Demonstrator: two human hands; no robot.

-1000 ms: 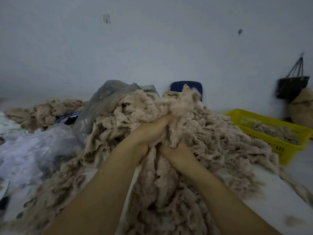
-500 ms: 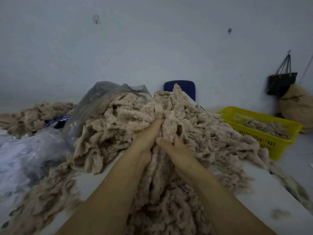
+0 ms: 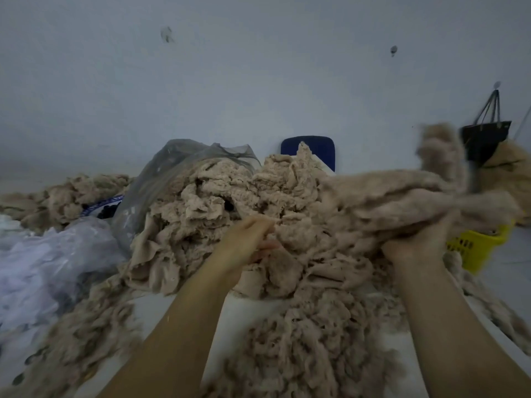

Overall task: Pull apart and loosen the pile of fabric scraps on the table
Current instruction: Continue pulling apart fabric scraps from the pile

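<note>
The beige pile of fabric scraps [image 3: 230, 202] sits heaped mid-tabletop [image 3: 247, 314], with looser scraps spilling toward the near edge. The left hand [image 3: 244, 242] is at the pile's front, its fingers [image 3: 258, 225] curled together and pinching a tuft of scraps. The right hand [image 3: 413, 245], off to the right, grips a long swath [image 3: 402, 191] stretched out from the pile above the yellow basket [image 3: 474, 248] (its fingers are sunk in blurred cloth, tips hidden). A grey plastic bag [image 3: 172, 168] leans against the pile's left rear.

Single head view, close above pile [image 3: 258, 202], facing forward-down toward wall [image 3: 258, 81].
</note>
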